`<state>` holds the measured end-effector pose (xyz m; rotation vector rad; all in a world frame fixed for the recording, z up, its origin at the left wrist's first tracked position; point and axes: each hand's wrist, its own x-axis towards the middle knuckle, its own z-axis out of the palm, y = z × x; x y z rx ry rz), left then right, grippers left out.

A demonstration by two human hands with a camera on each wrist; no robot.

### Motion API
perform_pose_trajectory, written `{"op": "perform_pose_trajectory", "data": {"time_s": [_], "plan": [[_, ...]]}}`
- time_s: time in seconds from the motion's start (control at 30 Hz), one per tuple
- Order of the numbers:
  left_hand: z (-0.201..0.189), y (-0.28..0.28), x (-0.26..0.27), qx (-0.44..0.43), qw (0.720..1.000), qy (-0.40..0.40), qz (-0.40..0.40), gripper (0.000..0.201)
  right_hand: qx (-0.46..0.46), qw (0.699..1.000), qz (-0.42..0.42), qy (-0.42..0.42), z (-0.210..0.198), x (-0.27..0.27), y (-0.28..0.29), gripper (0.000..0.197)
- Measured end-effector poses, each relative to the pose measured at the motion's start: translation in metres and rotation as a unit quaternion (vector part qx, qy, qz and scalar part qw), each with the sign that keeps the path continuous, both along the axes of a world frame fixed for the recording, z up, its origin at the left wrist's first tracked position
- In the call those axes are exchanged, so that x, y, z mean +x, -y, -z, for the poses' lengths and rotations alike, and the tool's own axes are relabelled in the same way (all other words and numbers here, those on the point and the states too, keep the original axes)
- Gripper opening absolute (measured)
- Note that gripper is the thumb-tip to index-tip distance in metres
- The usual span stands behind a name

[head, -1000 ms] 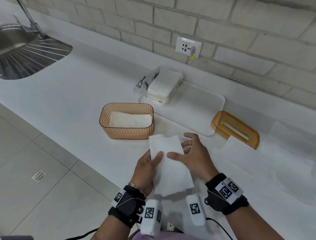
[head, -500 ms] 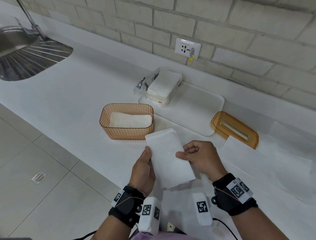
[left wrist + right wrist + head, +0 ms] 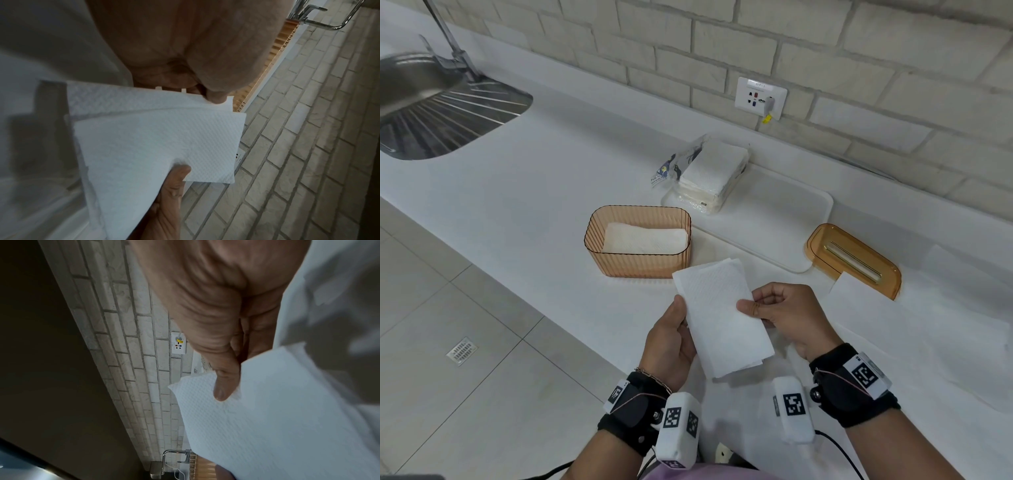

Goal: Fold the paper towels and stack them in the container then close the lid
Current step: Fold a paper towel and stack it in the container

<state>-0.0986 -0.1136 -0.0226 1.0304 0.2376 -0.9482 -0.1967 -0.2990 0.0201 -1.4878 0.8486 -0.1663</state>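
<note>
A folded white paper towel [image 3: 722, 317] is held above the counter's front edge between both hands. My left hand [image 3: 671, 337] grips its left edge, thumb on top [image 3: 213, 95]. My right hand [image 3: 787, 313] pinches its right edge between thumb [image 3: 225, 386] and curled fingers. The towel [image 3: 156, 146] [image 3: 277, 418] fills both wrist views. Just beyond stands the amber ribbed container [image 3: 637, 263] with a folded towel [image 3: 645, 240] lying inside. Its amber lid [image 3: 854, 258] lies upturned on the counter to the right.
A white tray [image 3: 774, 219] behind the container carries an opened pack of paper towels [image 3: 714, 173]. Unfolded white sheets [image 3: 928, 335] lie on the counter at right. A steel sink [image 3: 431, 113] sits far left; a wall socket [image 3: 760, 97] is on the brick wall.
My right hand has drawn back from lying flat on the towel to pinching its right edge. The towel has tilted and risen slightly toward the container.
</note>
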Motion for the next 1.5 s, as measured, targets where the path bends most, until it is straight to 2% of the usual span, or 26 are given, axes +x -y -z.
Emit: {"op": "perform_pose_trajectory", "data": {"time_s": [0.5,0.77,0.9,1.17,1.5], "plan": [[-0.001,0.004,-0.001,0.032,0.998,0.051,0.034,0.040,0.006,0.999,-0.033,-0.036,0.008,-0.008,0.010,0.025],[0.000,0.004,0.000,0.018,0.997,0.054,0.059,0.049,0.021,0.999,-0.037,-0.033,0.005,-0.006,0.019,0.026],[-0.002,0.004,-0.004,0.027,0.995,0.056,0.073,0.043,0.034,0.998,-0.042,-0.041,0.007,-0.006,0.016,0.024],[0.004,-0.002,0.000,0.057,0.990,0.088,0.090,0.042,0.042,0.997,-0.040,-0.043,0.003,-0.006,0.014,0.024],[-0.005,0.001,-0.003,0.031,0.991,0.083,0.103,0.047,0.027,0.998,-0.024,-0.058,0.005,-0.003,0.006,0.028]]}}
